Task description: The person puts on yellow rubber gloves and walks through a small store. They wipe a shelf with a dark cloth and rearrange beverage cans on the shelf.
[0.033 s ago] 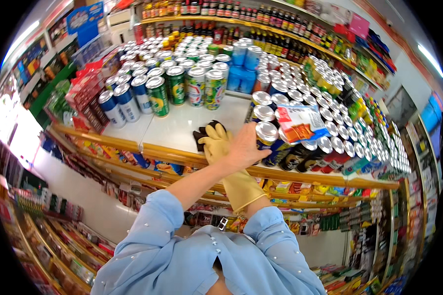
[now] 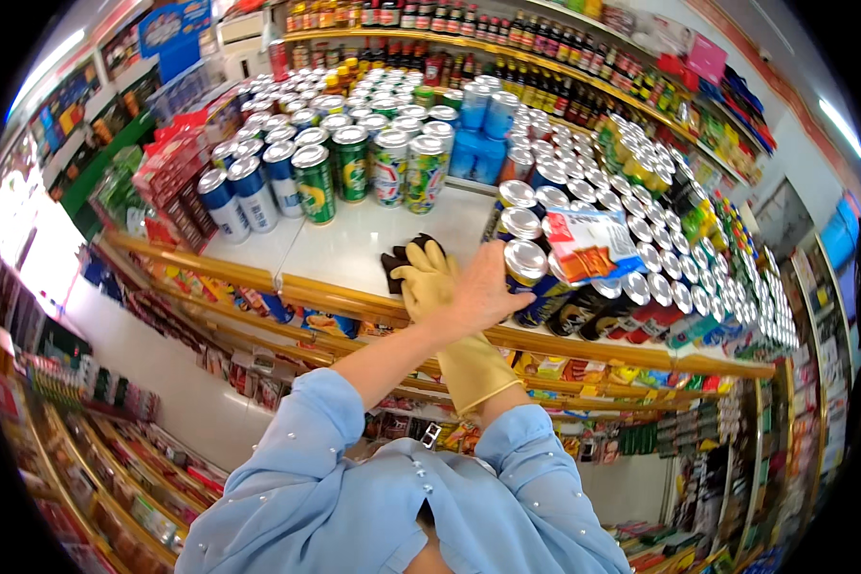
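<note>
My two forearms cross over the shelf front. My bare left hand point(image 2: 480, 289) reaches to the right, its fingers and thumb around the side of a dark-blue can point(image 2: 525, 262) at the corner of the right-hand group. My right hand point(image 2: 425, 277), in a long yellow rubber glove, lies to the left of it on the white shelf top point(image 2: 340, 260). Under its fingers is a crumpled dark cloth point(image 2: 392, 270), mostly hidden by the glove. A red, white and blue snack packet point(image 2: 595, 244) lies on top of the cans beside my left hand.
Rows of green cans point(image 2: 313, 187) and blue-and-white cans point(image 2: 251, 196) stand at the left back. Shrink-wrapped blue cans point(image 2: 474, 153) rise behind the middle. A wooden edge point(image 2: 344, 298) runs along the shelf front, with snack packets below. Bottles point(image 2: 545, 91) line the far shelves.
The view has shifted slightly, so the shelf appears a little further right. Both hands keep their places at the can and the cloth.
</note>
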`<state>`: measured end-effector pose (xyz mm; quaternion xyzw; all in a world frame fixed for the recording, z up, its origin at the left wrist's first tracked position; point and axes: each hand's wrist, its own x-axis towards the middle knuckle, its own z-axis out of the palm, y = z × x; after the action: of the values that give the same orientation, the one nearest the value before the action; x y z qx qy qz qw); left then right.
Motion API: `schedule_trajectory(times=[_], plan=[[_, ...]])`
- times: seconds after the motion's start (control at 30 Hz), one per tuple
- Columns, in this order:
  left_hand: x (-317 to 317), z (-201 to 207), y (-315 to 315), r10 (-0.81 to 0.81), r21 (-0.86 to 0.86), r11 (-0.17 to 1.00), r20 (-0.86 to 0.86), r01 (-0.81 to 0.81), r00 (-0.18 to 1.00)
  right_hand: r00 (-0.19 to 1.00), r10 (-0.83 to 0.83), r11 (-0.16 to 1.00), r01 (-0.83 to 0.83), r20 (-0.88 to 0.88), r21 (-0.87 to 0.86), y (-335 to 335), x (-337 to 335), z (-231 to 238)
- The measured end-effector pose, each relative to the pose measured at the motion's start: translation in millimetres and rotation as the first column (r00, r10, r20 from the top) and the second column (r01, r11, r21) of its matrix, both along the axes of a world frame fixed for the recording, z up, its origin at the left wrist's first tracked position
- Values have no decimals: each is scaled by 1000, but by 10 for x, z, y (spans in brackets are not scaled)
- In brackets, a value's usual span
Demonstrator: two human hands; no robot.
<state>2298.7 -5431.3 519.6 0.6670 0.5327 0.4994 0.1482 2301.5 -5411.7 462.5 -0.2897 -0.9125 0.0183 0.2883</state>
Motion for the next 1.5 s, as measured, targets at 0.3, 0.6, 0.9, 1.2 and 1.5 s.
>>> schedule_trajectory(times=[0.3,0.6,0.9,1.2,1.5], plan=[[50,-67,-31,98,-51,995,145,-91,985,989,114,992,-109,-92,60,-135,-115,194],[-105,11,-48,131,104,982,245,-160,961,994,102,995,-102,-43,15,-141,-205,175],[-306,243,-76,147,239,948,258,-211,955,986,164,980,-159,-30,115,-5,-193,41],[-869,483,-243,199,322,899,304,-297,932,997,79,992,-77,-14,102,-3,-203,-32],[-1369,376,-410,330,200,907,207,-370,921,987,113,988,-99,-118,119,-75,-164,73]])
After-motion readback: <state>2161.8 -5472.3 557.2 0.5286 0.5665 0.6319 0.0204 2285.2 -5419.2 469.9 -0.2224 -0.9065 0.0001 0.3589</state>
